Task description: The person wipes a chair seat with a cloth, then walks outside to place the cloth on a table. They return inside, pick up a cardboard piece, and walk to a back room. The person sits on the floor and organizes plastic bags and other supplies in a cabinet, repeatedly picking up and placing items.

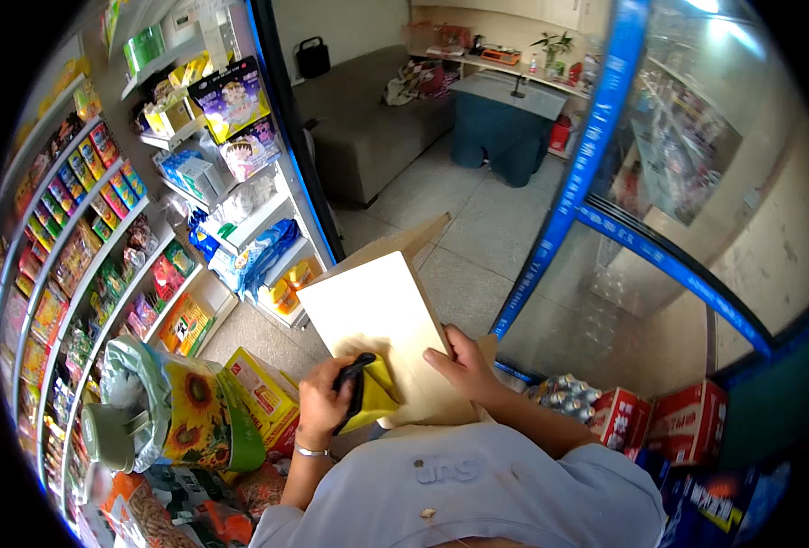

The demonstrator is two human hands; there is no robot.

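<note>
My left hand (326,397) grips a yellow bag or pouch (377,394) by its black top, in front of the near end of a pale box-shaped thing (367,301). On the right side of that thing, my right hand (466,363) holds its edge, thumb on the top face. It looks like a carton or board; its exact kind cannot be told. A brown cardboard flap (425,236) sticks out beyond its far end. What lies under the box is hidden.
Shelves of packaged snacks (76,171) curve along the left. Near my left arm stand a sunflower-patterned bin (195,411) and a yellow carton (261,390). A blue-framed glass door (569,185) is at the right, red cartons (685,421) below it. Beyond are a sofa (370,130) and table (507,96).
</note>
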